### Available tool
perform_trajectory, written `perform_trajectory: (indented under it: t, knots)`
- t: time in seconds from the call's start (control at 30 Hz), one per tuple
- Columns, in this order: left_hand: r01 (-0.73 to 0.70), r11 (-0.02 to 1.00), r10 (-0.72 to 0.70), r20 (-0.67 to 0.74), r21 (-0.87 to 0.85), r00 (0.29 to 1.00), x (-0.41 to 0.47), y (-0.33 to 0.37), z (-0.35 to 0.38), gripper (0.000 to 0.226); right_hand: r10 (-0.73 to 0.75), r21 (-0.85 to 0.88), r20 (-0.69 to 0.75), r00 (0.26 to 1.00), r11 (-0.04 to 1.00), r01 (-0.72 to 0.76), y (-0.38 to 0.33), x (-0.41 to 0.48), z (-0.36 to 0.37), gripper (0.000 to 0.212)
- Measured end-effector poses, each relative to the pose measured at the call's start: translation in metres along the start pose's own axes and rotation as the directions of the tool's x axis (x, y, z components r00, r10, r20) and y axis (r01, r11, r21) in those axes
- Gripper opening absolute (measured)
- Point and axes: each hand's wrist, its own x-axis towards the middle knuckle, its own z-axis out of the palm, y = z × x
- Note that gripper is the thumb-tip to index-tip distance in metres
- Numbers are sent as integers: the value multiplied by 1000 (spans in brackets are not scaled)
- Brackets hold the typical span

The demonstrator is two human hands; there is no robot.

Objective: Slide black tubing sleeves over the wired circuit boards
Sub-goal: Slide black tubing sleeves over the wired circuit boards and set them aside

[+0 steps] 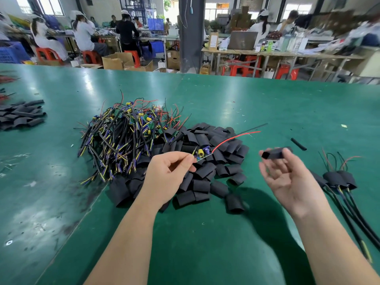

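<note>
Where the two forearms reach: green table (226,233), with both hands raised over it and apart from each other.
Left hand (170,173): thumb and forefinger pinch the near end of a small circuit board (202,154); the other fingers are curled in.
Circuit board: in the air over the sleeve heap, with a red wire (234,137) running up and right from its far end.
Right hand (287,177): palm up and blurred; the thumb and fingertips hold a black sleeve (274,154), and the rest of the fingers are loosely spread.
Black sleeve: level with the board and to its right, not touching it, its open end turned toward the board.
Sleeve heap (203,182): short black tubes piled under and beyond the left hand.
Sleeved boards (339,178): a few at the right edge, with black cables trailing toward the viewer.
Wired boards (125,136): tangled pile left of the sleeve heap, touching it.
Thin black tube (298,144): lies alone beyond the right hand.
Second sleeve heap (20,116): far left of the table.
Background: seated workers (84,36), red stools (238,69), cardboard boxes (117,60) and a dark pillar (190,33).
</note>
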Motion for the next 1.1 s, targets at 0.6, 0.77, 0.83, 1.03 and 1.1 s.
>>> perform_trajectory:
  t: [0.6,0.77,0.83,1.03,1.1]
  knots:
    - [98,994,-84,210,-58,974,-5,0,2,19,-376,-118,85,923,916,384,-21,-4,-8,24]
    - [151,979,-120,211,-137,970,-6,2,2,18,-378,-153,70,923,911,384,-20,-3,-8,24]
    - [163,972,-125,216,-167,968,-6,3,2,19,-375,-138,62,925,915,380,-20,-2,-9,24]
    - [182,964,-139,216,-195,966,-6,5,2,20,-272,-52,42,961,960,274,-19,-3,-5,16]
    - [185,964,-143,215,-189,966,-6,5,3,18,-197,9,42,979,980,197,-17,-4,-2,15]
